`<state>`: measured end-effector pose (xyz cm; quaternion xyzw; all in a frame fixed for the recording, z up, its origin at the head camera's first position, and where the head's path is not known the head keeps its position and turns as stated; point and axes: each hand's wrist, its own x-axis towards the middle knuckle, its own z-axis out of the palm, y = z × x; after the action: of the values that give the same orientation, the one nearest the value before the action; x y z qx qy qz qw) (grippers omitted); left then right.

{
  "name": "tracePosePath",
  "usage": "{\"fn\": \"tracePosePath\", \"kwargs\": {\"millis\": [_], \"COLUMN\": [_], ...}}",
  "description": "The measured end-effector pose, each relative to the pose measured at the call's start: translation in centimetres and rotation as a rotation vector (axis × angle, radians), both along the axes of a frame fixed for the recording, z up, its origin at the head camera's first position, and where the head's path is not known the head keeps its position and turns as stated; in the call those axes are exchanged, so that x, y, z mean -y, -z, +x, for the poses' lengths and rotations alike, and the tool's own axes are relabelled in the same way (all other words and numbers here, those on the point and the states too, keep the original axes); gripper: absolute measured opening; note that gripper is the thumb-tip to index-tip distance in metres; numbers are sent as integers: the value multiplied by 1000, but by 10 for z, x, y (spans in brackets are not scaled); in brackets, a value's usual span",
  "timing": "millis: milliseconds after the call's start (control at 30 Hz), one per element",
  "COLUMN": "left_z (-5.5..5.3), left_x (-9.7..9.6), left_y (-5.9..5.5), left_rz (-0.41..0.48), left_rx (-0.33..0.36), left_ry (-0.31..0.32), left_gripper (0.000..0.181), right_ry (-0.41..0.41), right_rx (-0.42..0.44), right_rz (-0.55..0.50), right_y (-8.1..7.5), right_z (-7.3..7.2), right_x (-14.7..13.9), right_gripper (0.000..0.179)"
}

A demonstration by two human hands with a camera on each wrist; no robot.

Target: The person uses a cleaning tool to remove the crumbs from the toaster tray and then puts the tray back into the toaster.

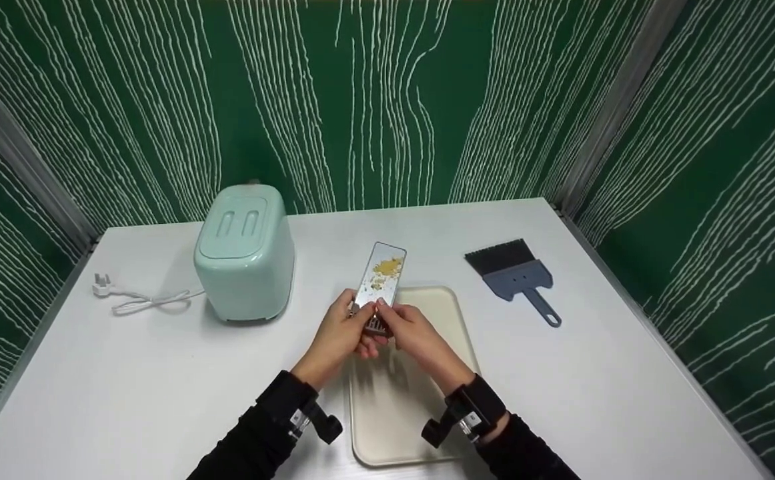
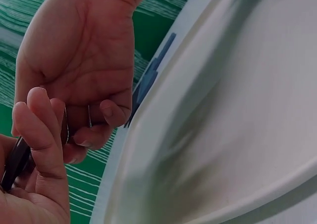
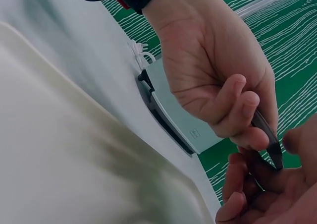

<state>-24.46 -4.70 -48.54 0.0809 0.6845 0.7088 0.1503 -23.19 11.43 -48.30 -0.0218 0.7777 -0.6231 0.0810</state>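
A slim metal crumb tray (image 1: 369,277) with yellow-brown crumbs (image 1: 388,267) scattered on it is held up over the beige serving tray (image 1: 401,427). Its dark grip end (image 1: 375,326) lies between both hands. My left hand (image 1: 335,337) grips it from the left, thumb on top. From the right side my right hand (image 1: 422,335) pinches the same end, its thumb beside the left one. In the left wrist view the left hand's fingers (image 2: 44,149) partly cover the dark end. The right wrist view shows the dark edge (image 3: 267,135) against the left hand's fingers.
A mint-green toaster (image 1: 244,253) stands at the left. Its white cord and plug (image 1: 154,301) lie beside it on the white table (image 1: 601,400). At the right lies a blue-grey brush (image 1: 517,275) with black bristles. Green walls with white streaks (image 1: 387,100) close in the table.
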Motion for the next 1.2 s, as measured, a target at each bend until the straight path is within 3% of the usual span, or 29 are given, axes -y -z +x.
{"fn": "tracePosePath", "kwargs": {"millis": [233, 600, 833, 933, 1067, 1200], "left_z": [2, 6, 8, 9, 10, 12], "left_x": [6, 18, 26, 29, 34, 37], "left_y": [-1, 1, 2, 3, 5, 6], "left_rz": [-19, -25, -49, -55, -56, -54], "left_rx": [-11, 31, 52, 57, 58, 54], "left_ry": [35, 70, 91, 112, 145, 168], "left_gripper": [20, 36, 28, 33, 37, 34], "right_ry": [-24, 98, 63, 43, 64, 111], "right_rx": [-12, 4, -7, -8, -24, -28], "right_rz": [57, 16, 66, 86, 140, 203], "right_y": [-2, -2, 1, 1, 1, -2], "right_z": [-2, -5, -6, -9, -11, -16], "right_x": [-13, -48, -71, -82, -100, -127], "right_gripper": [49, 41, 38, 31, 20, 24]}}
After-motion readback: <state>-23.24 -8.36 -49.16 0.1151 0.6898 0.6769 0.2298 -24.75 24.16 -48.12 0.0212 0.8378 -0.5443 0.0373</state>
